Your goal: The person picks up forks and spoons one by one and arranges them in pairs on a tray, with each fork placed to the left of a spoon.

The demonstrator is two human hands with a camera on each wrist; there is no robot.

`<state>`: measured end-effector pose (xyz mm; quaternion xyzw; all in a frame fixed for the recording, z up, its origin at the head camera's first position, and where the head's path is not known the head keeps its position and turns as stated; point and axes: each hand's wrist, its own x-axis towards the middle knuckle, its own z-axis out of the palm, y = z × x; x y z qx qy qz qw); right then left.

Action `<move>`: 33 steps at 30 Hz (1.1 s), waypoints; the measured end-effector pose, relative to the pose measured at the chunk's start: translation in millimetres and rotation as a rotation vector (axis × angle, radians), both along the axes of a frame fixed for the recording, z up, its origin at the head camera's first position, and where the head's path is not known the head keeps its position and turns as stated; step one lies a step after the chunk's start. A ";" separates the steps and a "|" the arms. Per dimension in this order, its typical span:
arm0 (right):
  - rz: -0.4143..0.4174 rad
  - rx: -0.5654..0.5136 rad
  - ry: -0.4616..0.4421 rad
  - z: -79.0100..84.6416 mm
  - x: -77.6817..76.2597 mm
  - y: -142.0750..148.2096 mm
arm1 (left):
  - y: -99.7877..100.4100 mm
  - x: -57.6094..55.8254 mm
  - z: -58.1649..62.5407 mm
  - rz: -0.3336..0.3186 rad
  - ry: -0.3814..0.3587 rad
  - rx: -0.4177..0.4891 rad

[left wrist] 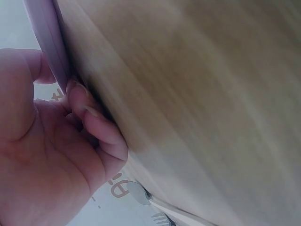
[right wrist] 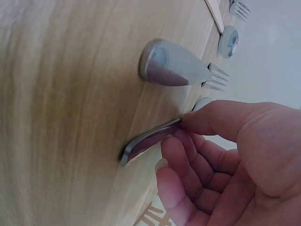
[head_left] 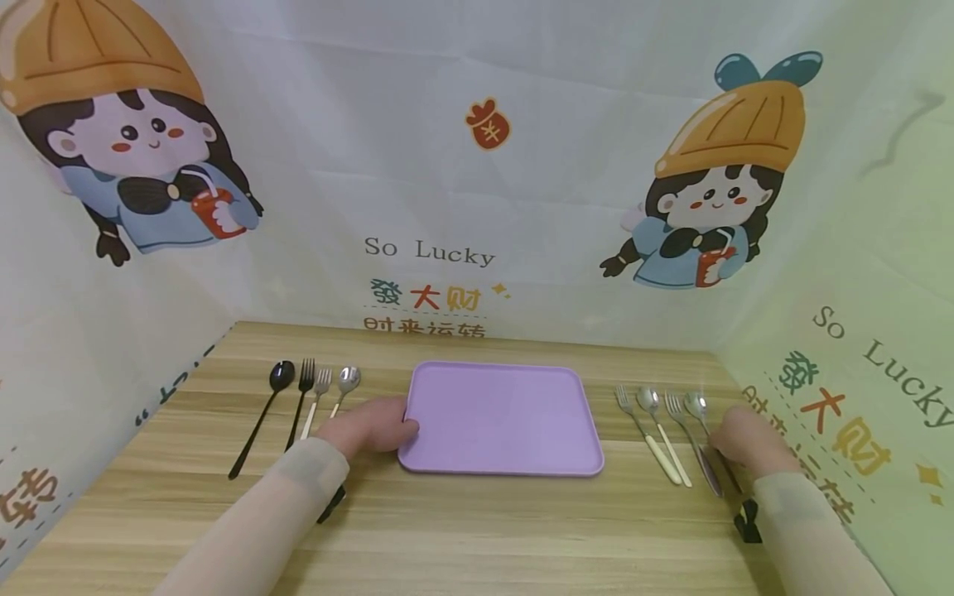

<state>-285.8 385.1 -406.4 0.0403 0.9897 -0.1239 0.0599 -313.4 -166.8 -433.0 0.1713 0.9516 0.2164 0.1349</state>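
Note:
My left hand (head_left: 375, 424) grips the left edge of a purple rectangular tray (head_left: 501, 420) lying on the table. In the left wrist view the thumb is above the tray's rim (left wrist: 49, 42) and curled fingers are underneath. Over at the right, my right hand (head_left: 749, 440) pinches the handle of the outermost metal spoon (head_left: 696, 404). Thumb and fingertips meet on that spoon's handle (right wrist: 150, 141) in the right wrist view, where the hand hides part of the spoon. Just left of it lies a metal fork (head_left: 674, 405).
Left of the tray lie a black spoon (head_left: 281, 377), a black fork (head_left: 306, 377), a pale-handled fork (head_left: 322, 382) and a metal spoon (head_left: 349, 380). Right of it are a cream-handled fork (head_left: 658, 459) and another spoon (head_left: 648, 401). Printed cloth (head_left: 551, 273) walls the wooden table (head_left: 477, 530).

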 end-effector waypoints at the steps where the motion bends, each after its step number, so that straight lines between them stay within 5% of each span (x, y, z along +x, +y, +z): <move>1: 0.002 0.003 0.003 -0.7 -0.3 0.5 | -0.1 -0.4 -0.6 -0.005 0.002 0.001; 4: 0.002 0.007 0.003 -3.0 -2.8 2.7 | 0.2 -1.3 -2.2 0.001 0.005 0.007; 11: -0.018 -0.024 -0.013 -17.4 -13.9 15.8 | -9.4 -32.4 -37.3 0.007 0.010 -0.004; 18: -0.027 -0.062 -0.005 -9.6 -3.0 7.3 | -9.8 -30.7 -34.4 -0.004 -0.004 -0.008; 28: -0.045 -0.120 -0.015 -13.2 -7.7 12.2 | -2.4 -6.2 -6.4 0.023 -0.021 0.005; 33: -0.058 -0.135 -0.026 -13.7 -5.8 11.5 | -5.6 -16.1 -17.6 0.014 -0.011 -0.006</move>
